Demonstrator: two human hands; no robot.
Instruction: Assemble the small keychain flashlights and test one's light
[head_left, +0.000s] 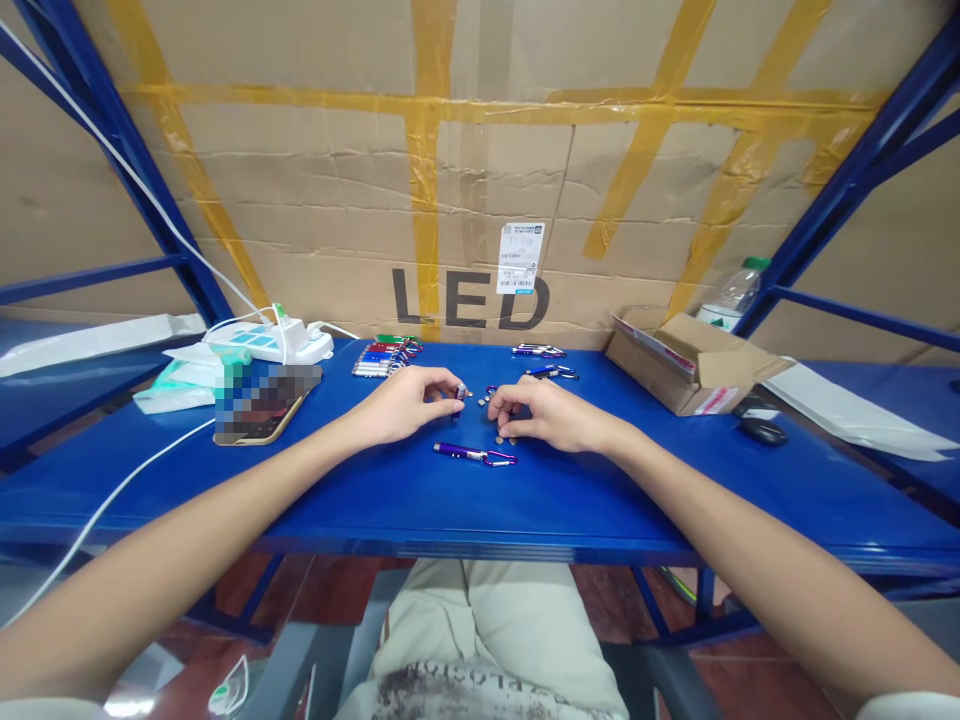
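Note:
My left hand pinches a small silvery piece between thumb and fingertips; its kind is too small to make out. My right hand is curled low over the table, its fingertips beside several small round discs that look like button cells. Whether anything is in those fingers is hidden. In front of both hands lies a purple pen-shaped flashlight with a carabiner clip at its right end. Behind the right hand are more flashlights, one dark blue and a pair further back.
A row of coloured flashlights lies at the back left. Left of it are a white power strip, a phone and a plastic packet. An open cardboard box, a black mouse and a bottle stand right on the blue table.

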